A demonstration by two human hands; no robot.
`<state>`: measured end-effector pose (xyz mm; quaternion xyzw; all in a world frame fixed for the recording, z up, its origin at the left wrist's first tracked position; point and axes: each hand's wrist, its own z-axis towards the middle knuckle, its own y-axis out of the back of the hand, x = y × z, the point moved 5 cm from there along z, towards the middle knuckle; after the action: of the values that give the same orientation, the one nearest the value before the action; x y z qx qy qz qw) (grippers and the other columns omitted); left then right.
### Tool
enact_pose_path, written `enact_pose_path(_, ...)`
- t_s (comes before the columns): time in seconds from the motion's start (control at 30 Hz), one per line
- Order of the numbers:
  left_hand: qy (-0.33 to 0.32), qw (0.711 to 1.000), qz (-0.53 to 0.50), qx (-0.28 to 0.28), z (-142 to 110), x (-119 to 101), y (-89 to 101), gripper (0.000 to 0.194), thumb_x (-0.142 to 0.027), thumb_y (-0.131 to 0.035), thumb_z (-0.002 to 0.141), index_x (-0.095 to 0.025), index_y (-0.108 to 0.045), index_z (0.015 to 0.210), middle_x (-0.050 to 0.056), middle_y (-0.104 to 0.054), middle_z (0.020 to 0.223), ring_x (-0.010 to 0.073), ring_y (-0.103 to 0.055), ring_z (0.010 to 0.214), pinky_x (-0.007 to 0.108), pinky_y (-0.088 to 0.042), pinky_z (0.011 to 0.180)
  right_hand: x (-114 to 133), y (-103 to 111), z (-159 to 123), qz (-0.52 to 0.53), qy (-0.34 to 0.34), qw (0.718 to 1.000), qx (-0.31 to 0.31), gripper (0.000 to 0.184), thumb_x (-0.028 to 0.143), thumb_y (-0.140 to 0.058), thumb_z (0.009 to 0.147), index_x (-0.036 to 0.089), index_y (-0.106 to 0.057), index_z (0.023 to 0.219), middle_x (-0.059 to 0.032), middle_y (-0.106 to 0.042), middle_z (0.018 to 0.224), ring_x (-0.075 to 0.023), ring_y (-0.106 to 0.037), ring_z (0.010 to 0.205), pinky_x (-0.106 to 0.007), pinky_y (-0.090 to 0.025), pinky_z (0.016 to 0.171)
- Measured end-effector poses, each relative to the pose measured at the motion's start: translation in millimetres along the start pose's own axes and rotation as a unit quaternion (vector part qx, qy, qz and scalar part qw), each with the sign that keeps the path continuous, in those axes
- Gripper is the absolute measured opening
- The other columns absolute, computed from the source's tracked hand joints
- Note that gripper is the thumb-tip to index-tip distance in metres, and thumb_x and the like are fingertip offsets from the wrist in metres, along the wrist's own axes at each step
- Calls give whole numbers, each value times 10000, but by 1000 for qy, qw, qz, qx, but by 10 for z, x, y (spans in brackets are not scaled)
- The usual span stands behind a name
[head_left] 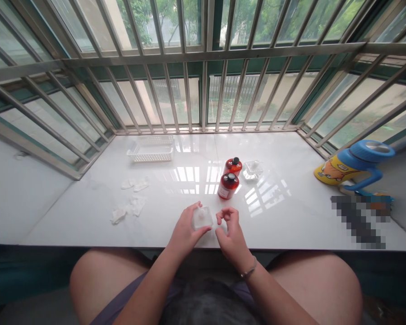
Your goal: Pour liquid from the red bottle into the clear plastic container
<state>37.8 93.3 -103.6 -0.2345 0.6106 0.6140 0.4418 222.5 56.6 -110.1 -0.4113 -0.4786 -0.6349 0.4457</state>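
My left hand (186, 228) is wrapped round a small clear square container (203, 217), thumb along its near side and fingers at its far left. Something whitish shows in the middle of the container. Just to its right, my right hand (230, 232) is apart from it, fingers curled and a gap between thumb and forefinger, with nothing visible between them. Beyond the hands stand two red bottles with black caps, the nearer bottle (227, 187) with a pale label and the farther bottle (234, 165) partly behind it. Beside them sits another clear container (253, 169).
A white perforated basket (152, 155) stands at the back left. Several crumpled white tissues (131, 207) lie on the left of the glossy white counter (88, 225). At the right are a blue and yellow flask (355, 164) and a blurred-out dark item (357, 221). Metal bars (203, 56) enclose the counter.
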Motion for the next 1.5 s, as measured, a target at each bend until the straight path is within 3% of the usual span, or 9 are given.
enact_pose_path(0.07,6,1000,-3,-1,1,15,-1,752,-333,-890,870,-286,-515,1520,105,-648,1508,308,-608,1443,519,-478,1245,-38,53,-6,1,-14,1000,-16,509,132,-554,843,257,-413,1316,-53,-643,1084,-248,-688,1084,-511,-553,1081)
enact_pose_path(0.3,7,1000,-13,11,2,56,-10,792,-368,-884,883,-285,-474,1554,114,-629,1534,308,-581,1465,535,-445,1262,69,-37,1,7,10,997,73,758,106,-538,818,256,-351,1538,-159,-584,1529,-301,-426,1581,-612,-353,1288)
enact_pose_path(0.5,16,1000,-16,7,5,53,5,848,-335,-907,851,-293,-466,1575,108,-648,1507,310,-619,1420,523,-476,1231,-104,10,3,2,-12,1000,22,613,123,-563,816,267,-382,1384,-22,-644,1033,-242,-715,1012,-519,-583,1054)
enact_pose_path(0.7,10,1000,-23,12,13,59,0,814,-316,-876,865,-277,-468,1569,120,-645,1514,318,-601,1442,549,-456,1247,81,-73,12,12,33,998,58,694,174,-590,936,261,-305,1562,-181,-601,1539,-312,-525,1518,-621,-431,1251)
enact_pose_path(0.8,6,1000,-18,6,14,63,-2,774,-232,-825,863,-267,-483,1556,122,-620,1547,313,-589,1458,547,-454,1256,192,-157,48,-16,40,996,85,702,250,-606,1013,261,-279,1634,-187,-593,1577,-319,-447,1586,-637,-431,1257)
enact_pose_path(1.03,23,1000,-18,-5,23,59,-16,747,-220,-810,843,-253,-506,1525,113,-662,1488,302,-641,1393,532,-499,1220,151,-204,244,-55,30,997,35,575,283,-722,972,283,-490,1498,-96,-759,1235,-298,-737,1213,-535,-580,1088)
enact_pose_path(1.27,9,997,6,-74,-40,27,-86,659,-159,-799,803,-253,-577,1416,96,-694,1414,310,-668,1337,535,-536,1183,186,-172,304,-109,61,992,-23,264,338,-792,897,260,-566,1008,-27,-669,960,-243,-660,895,-413,-592,824)
enact_pose_path(1.4,7,989,34,-141,-102,-24,-230,603,-162,-793,815,-244,-593,1377,112,-720,1309,334,-708,1237,558,-589,1103,171,-88,257,-131,62,989,-39,234,334,-753,910,264,-533,944,-11,-631,916,-227,-627,853,-385,-566,793)
enact_pose_path(1.5,-6,992,14,-123,-100,-83,-395,659,-182,-828,822,-263,-558,1417,121,-704,1354,345,-700,1273,577,-574,1132,133,83,201,-150,66,986,-43,233,352,-753,916,269,-538,946,-11,-636,913,-236,-627,857,-391,-558,797)
